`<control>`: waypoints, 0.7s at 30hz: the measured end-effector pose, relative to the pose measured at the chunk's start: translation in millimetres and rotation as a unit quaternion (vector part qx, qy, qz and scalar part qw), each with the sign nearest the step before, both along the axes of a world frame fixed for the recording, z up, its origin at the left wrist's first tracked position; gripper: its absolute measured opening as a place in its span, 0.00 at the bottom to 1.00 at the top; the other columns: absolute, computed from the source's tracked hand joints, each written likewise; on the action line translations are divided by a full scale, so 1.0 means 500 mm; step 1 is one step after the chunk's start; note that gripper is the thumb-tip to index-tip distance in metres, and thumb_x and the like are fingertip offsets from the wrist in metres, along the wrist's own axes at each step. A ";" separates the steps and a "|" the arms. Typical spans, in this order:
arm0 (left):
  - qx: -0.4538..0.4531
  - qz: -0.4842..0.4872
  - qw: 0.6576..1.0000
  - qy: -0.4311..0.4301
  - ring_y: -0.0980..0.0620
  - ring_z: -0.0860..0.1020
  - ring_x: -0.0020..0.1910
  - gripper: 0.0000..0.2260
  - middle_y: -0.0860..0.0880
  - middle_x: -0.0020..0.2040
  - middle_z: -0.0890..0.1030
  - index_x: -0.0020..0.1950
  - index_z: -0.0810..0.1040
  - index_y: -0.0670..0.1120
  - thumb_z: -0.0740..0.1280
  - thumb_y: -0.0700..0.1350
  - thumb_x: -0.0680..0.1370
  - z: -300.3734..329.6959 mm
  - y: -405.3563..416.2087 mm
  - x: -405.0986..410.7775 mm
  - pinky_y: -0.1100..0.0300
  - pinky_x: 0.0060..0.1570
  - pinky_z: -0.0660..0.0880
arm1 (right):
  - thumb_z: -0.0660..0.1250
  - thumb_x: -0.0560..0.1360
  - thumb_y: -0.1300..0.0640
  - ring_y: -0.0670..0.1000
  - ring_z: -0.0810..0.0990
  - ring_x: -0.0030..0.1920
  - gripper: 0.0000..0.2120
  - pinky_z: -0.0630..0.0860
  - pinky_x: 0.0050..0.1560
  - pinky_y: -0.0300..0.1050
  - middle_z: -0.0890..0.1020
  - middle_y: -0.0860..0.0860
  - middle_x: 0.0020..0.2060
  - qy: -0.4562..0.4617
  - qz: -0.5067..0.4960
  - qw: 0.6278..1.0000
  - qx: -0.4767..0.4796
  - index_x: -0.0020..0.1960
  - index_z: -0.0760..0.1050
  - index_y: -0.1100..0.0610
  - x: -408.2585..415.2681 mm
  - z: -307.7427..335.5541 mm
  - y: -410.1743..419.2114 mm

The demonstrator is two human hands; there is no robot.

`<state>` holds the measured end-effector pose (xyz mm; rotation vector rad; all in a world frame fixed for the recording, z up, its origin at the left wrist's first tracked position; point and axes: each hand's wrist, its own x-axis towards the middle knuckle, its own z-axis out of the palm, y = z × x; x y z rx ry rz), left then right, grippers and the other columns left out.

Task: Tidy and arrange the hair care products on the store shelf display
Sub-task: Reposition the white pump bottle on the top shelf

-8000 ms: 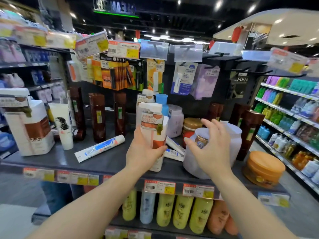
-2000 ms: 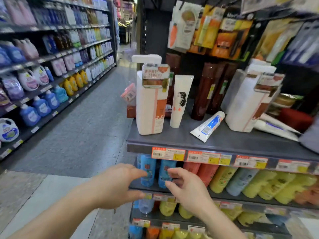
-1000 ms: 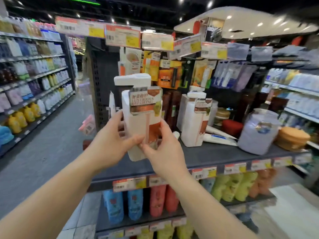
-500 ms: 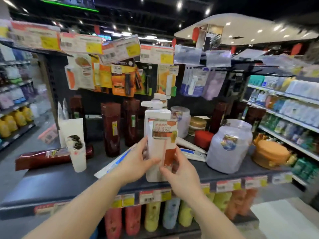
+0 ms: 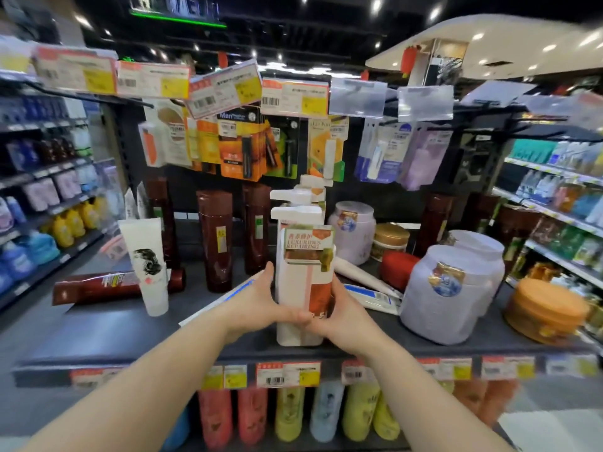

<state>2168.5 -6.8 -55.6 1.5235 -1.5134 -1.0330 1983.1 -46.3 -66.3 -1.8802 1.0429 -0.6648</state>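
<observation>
A white pump bottle (image 5: pixel 301 265) with a brown and orange label stands upright on the dark shelf (image 5: pixel 130 334), near its front edge. My left hand (image 5: pixel 253 305) grips its left side and my right hand (image 5: pixel 342 316) grips its lower right side. A second white pump bottle (image 5: pixel 308 190) stands right behind it, mostly hidden. A blue and white tube (image 5: pixel 375 296) lies flat to the right, and another lies partly under my left hand.
A white tube (image 5: pixel 146 265) stands upright at left, with a brown bottle (image 5: pixel 98 287) lying behind it. Upright brown bottles (image 5: pixel 215 239) line the back. Pale lilac jars (image 5: pixel 447 291) and an orange tub (image 5: pixel 545 309) fill the right. Hanging packs (image 5: pixel 241 145) overhang the shelf.
I carried the white pump bottle from the shelf's left end to its middle and set it down in front of the other pump bottle. Both hands stay on it.
</observation>
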 end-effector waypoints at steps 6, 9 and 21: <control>-0.041 -0.038 0.998 0.019 0.55 0.74 0.65 0.39 0.54 0.64 0.76 0.71 0.66 0.55 0.79 0.57 0.63 -0.011 -0.016 -0.019 0.50 0.64 0.72 | 0.79 0.62 0.52 0.40 0.79 0.57 0.36 0.75 0.63 0.47 0.82 0.41 0.56 -0.038 0.059 0.997 0.026 0.66 0.69 0.45 0.009 -0.002 -0.022; -0.039 -0.039 0.998 0.014 0.57 0.74 0.64 0.39 0.55 0.64 0.76 0.71 0.65 0.55 0.78 0.57 0.64 -0.009 -0.021 -0.019 0.51 0.64 0.72 | 0.79 0.62 0.51 0.41 0.79 0.58 0.36 0.74 0.64 0.48 0.81 0.40 0.57 -0.035 0.063 0.997 0.035 0.67 0.69 0.44 0.010 -0.002 -0.034; -0.043 -0.017 0.999 0.021 0.61 0.74 0.62 0.34 0.60 0.62 0.77 0.71 0.63 0.59 0.76 0.53 0.69 -0.012 -0.033 -0.028 0.57 0.62 0.72 | 0.76 0.65 0.60 0.40 0.78 0.55 0.27 0.75 0.61 0.45 0.81 0.40 0.53 0.058 0.033 0.998 0.001 0.59 0.72 0.41 -0.025 0.031 -0.050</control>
